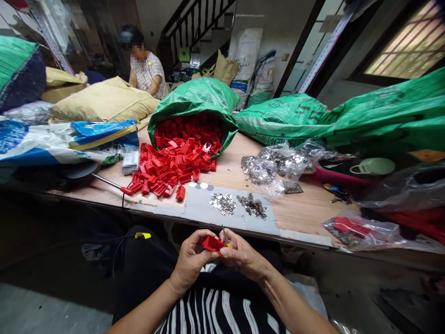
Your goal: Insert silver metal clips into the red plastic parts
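One red clip [212, 243] held just below the table [306, 213]
Pinched steady by left hand [190, 260]; right hand [243, 254] closes on a thin pin [225, 233] against it.

A staircase [198, 18] rises behind the wooden table [306, 208], beside a daylit window [410, 41].

Bare forearms, striped top
Black-and-white striped top [217, 310] sits below the left hand [190, 260] and right hand [243, 255]; black trousers [146, 269] just left of the top.
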Tool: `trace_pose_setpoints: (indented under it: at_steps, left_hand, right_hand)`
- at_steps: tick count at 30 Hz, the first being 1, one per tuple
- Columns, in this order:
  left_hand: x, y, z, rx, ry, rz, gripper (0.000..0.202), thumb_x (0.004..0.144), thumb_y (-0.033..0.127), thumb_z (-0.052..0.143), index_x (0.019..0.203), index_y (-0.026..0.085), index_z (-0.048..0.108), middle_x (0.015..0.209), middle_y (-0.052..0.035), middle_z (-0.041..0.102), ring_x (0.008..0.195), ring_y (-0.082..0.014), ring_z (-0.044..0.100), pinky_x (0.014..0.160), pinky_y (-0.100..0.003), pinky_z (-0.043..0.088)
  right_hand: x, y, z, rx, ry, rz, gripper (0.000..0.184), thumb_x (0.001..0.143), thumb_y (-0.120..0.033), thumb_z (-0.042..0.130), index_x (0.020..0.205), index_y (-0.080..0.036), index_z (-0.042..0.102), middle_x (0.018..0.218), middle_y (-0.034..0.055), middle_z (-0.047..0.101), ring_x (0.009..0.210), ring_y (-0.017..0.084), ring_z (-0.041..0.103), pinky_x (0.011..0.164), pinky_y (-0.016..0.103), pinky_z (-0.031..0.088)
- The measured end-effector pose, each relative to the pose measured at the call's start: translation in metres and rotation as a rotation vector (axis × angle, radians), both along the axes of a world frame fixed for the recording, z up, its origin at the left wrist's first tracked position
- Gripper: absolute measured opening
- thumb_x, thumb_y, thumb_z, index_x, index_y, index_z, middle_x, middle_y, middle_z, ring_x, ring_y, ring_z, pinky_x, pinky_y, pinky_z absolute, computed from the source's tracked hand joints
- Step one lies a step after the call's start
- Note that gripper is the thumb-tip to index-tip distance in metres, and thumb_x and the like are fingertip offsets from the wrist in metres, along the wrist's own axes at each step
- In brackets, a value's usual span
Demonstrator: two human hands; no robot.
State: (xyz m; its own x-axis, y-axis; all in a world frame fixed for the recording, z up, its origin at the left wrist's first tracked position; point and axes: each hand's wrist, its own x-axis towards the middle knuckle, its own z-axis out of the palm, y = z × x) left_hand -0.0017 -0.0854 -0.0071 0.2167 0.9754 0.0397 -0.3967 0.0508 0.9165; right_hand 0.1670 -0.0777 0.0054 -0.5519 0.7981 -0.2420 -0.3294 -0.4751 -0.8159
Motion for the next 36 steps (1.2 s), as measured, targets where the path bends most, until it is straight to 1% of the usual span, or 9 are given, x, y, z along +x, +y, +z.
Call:
trace_pose_setpoints:
  at_steps: [3,6,9,11,13,16,21,28,36]
  left_hand:
    - [0.003,0.003,0.000,-0.130,-0.153,0.014,0.035,0.065,0.016,0.080,0.096,0.019,0.064,0.085,0.0003,0.070,0.077,-0.0122,0.065,0.073,-0.021,0.052]
    - [0.005,0.007,0.001,-0.217,-0.250,0.049,0.037,0.066,0.018,0.079,0.099,0.019,0.062,0.084,0.0000,0.071,0.074,-0.0113,0.066,0.072,-0.021,0.052]
    - [0.003,0.010,0.000,-0.217,-0.233,0.121,0.037,0.068,0.017,0.078,0.100,0.019,0.061,0.087,-0.0004,0.072,0.079,-0.0107,0.067,0.078,-0.021,0.051]
    - [0.000,0.011,-0.002,-0.200,-0.176,0.161,0.037,0.069,0.018,0.077,0.102,0.019,0.061,0.088,-0.0004,0.072,0.080,-0.0104,0.066,0.080,-0.020,0.050]
    - [-0.002,0.011,-0.004,-0.182,-0.108,0.189,0.039,0.070,0.019,0.077,0.105,0.019,0.061,0.089,-0.0011,0.072,0.081,-0.0112,0.066,0.081,-0.022,0.050]
    - [-0.002,0.011,-0.005,-0.157,-0.029,0.201,0.041,0.070,0.022,0.076,0.108,0.019,0.061,0.090,-0.0025,0.072,0.082,-0.0131,0.066,0.082,-0.024,0.051]
    - [-0.001,0.010,-0.001,-0.131,0.037,0.186,0.040,0.070,0.025,0.076,0.107,0.018,0.062,0.090,-0.0034,0.072,0.081,-0.0145,0.067,0.079,-0.025,0.051]
    - [-0.003,0.010,0.001,-0.121,0.061,0.211,0.040,0.070,0.024,0.076,0.107,0.018,0.062,0.090,-0.0036,0.072,0.081,-0.0152,0.067,0.080,-0.026,0.052]
    - [-0.002,0.017,0.004,-0.113,0.031,0.192,0.044,0.073,0.025,0.074,0.114,0.019,0.060,0.094,-0.0031,0.071,0.087,-0.0153,0.066,0.085,-0.027,0.052]
  right_hand:
    - [-0.008,-0.001,-0.001,-0.035,0.006,-0.040,0.050,0.066,-0.046,0.078,0.082,-0.021,0.039,0.063,-0.0090,0.042,0.044,0.001,0.029,0.043,0.017,0.021]
    - [-0.007,0.005,0.001,0.008,-0.144,-0.055,0.048,0.071,-0.055,0.071,0.090,-0.022,0.043,0.064,-0.0072,0.047,0.045,0.003,0.033,0.044,0.017,0.024]
    - [0.009,0.020,0.006,0.266,-0.538,-0.148,0.040,0.080,-0.051,0.063,0.105,-0.023,0.050,0.078,-0.0016,0.058,0.053,0.008,0.045,0.050,0.021,0.034]
    - [0.026,0.032,0.008,0.547,-0.881,-0.264,0.024,0.085,-0.042,0.059,0.099,-0.023,0.056,0.089,0.0028,0.063,0.071,0.015,0.056,0.065,0.028,0.043]
    - [0.041,0.044,0.008,0.758,-1.157,-0.339,0.012,0.087,-0.032,0.053,0.089,-0.022,0.060,0.090,0.0046,0.065,0.081,0.020,0.059,0.076,0.033,0.043]
    - [0.051,0.056,0.003,0.881,-1.342,-0.316,0.012,0.087,-0.025,0.049,0.088,-0.022,0.061,0.091,0.0050,0.067,0.085,0.021,0.061,0.078,0.034,0.044]
    - [0.042,0.066,0.000,0.944,-1.435,-0.272,0.013,0.088,-0.022,0.049,0.092,-0.023,0.061,0.092,0.0039,0.066,0.085,0.019,0.062,0.077,0.029,0.045]
    - [0.035,0.072,0.002,0.953,-1.452,-0.222,0.007,0.087,-0.022,0.051,0.082,-0.022,0.056,0.086,0.0039,0.063,0.080,0.019,0.059,0.073,0.030,0.043]
    - [0.044,0.072,0.009,0.854,-1.258,-0.400,0.006,0.085,-0.026,0.050,0.082,-0.022,0.052,0.080,0.0038,0.062,0.074,0.019,0.056,0.071,0.031,0.039]
